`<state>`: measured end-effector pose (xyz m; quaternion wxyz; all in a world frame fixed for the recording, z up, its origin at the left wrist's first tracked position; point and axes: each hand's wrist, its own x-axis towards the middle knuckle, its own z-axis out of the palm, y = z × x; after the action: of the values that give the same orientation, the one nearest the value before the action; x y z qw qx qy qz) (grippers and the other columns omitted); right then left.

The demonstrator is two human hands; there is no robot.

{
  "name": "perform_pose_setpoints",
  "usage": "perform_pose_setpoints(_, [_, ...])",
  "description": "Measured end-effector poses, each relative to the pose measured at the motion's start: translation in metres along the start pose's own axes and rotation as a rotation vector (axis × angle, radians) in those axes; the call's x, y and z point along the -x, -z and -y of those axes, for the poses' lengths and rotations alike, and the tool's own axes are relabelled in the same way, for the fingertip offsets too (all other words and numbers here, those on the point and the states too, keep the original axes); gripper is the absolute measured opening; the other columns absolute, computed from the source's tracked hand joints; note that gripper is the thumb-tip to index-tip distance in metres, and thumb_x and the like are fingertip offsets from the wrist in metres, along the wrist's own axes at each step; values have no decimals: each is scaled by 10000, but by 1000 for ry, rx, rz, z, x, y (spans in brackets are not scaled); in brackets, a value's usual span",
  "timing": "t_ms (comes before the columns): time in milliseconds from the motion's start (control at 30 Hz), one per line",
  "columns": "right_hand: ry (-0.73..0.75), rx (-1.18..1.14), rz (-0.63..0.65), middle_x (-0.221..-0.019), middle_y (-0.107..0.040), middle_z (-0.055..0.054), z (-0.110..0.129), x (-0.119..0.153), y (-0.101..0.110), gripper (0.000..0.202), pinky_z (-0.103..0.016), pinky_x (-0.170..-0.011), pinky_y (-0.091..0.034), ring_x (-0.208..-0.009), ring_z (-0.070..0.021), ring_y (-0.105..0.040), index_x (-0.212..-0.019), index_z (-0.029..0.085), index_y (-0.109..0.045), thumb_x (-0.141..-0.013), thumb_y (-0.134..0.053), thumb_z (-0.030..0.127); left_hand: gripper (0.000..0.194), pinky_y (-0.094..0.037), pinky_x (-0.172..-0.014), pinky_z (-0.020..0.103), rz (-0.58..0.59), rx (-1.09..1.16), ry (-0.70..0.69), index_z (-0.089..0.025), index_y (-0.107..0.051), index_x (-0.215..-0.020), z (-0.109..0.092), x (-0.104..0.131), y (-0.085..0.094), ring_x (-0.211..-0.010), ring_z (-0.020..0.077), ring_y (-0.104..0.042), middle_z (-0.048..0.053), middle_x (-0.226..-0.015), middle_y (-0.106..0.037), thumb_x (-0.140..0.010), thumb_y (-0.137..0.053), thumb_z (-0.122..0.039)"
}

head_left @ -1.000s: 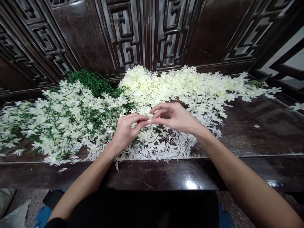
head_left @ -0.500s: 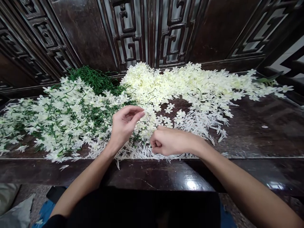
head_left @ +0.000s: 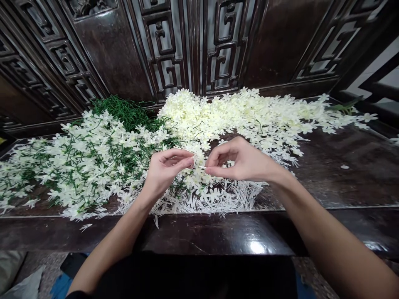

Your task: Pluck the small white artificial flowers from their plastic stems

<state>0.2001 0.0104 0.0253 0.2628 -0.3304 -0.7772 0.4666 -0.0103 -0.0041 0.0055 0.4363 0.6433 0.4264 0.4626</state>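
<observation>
My left hand (head_left: 166,168) is closed in a pinch above the middle of the flower heap; what lies between its fingertips is too small to make out. Facing it a short gap away, my right hand (head_left: 241,160) pinches a thin white stem (head_left: 202,167) that points toward the left fingertips. Beneath and behind both hands spread loose artificial white flower heads (head_left: 205,114) with pale yellow middles. Thin white stem pieces (head_left: 202,203) lie in a layer along the front edge. To the left are white flowers on green stems (head_left: 90,153), heaped together.
A tangle of bare green stems (head_left: 121,111) sits at the back left. Everything lies on a dark wooden bench (head_left: 336,187) with a carved lattice back (head_left: 224,45). One small pale petal (head_left: 344,167) rests at the right.
My right hand has risen from the white stem pieces at the front edge and turned to face my left hand, a thin white stem now in its pinch. The view has tilted slightly up.
</observation>
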Motion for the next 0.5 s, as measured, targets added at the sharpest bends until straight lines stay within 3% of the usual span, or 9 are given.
perform_pose_setpoints(167, [48, -37, -172, -704, -686, -21, 4, 1, -3, 69, -310, -575, -550, -603, -134, -621, -748, 191, -686, -717, -709, 248, 102, -625, -670, 291, 49, 31, -10, -210, -739, -836, -1, 1, -1, -699, 152, -708, 31, -788, -752, -741, -749, -174])
perform_pose_setpoints(500, [141, -8, -185, -739, -722, -25, 4, -2, -9, 102, -301, -542, -551, -616, -140, -635, -792, 199, -739, -761, -643, 212, 110, -630, -700, 300, 72, 15, -6, -209, -745, -851, -1, 2, -2, -735, 166, -720, 40, -815, -761, -745, -747, -182])
